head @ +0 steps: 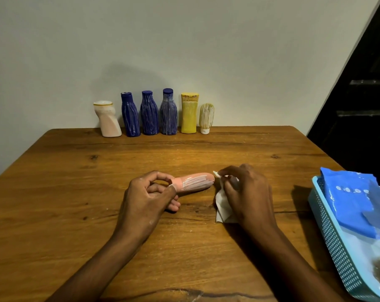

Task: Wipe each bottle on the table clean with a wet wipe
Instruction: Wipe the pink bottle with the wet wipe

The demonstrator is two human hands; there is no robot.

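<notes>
A small pink bottle (195, 182) streaked with white lies on its side in the middle of the wooden table (76, 192). My left hand (145, 199) pinches its cap end between thumb and fingers. My right hand (245, 192) holds a white wet wipe (222, 205) just right of the bottle's base, the wipe hanging down onto the table. Along the far edge stand several bottles: a white one (109, 119), three dark blue ones (130, 115) (149, 114) (168, 113), a yellow one (189, 114) and a small cream tube (206, 118), most streaked with white.
A light blue perforated basket (335, 240) sits at the table's right edge with a blue wipes pack (350, 201) inside and a dark crumpled thing near its front. A pale wall stands behind the bottles. A dark opening lies to the right.
</notes>
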